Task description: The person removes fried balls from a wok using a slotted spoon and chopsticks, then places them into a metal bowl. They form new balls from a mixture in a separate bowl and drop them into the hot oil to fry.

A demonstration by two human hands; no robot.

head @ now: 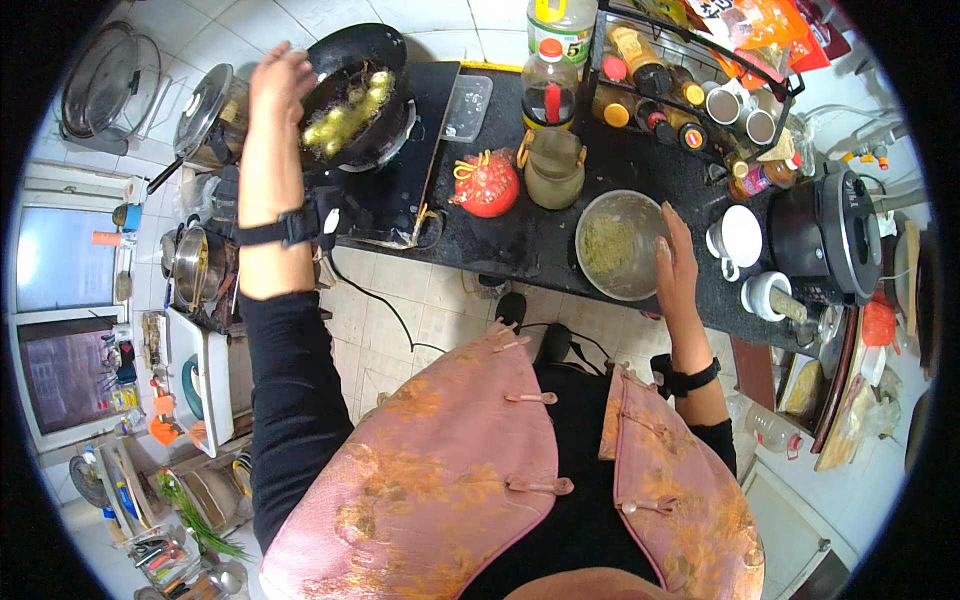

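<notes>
My left hand (281, 82) is at the left rim of a black wok (375, 46), fingers slightly apart and slightly blurred; nothing shows in it. Inside the wok, several pale green balls (349, 120) sit in bubbling oil. The wok rests on a black cooktop (420, 135). My right hand (679, 259) holds the right rim of a metal bowl (643, 262), its thumb at the edge and its fingers along the side. A light green powdery or crumbly mixture (607, 244) lies on the bowl's bottom. The bowl is near the counter's front edge.
A red lidded pot-shaped ornament or jar (487, 186) and a greenish jar (555, 172) stand between cooktop and bowl. Behind are an oil bottle (550, 82) and a spice rack (697, 90). To the right are a white mug (735, 236), a mortar (766, 295) and an electric cooker (825, 232).
</notes>
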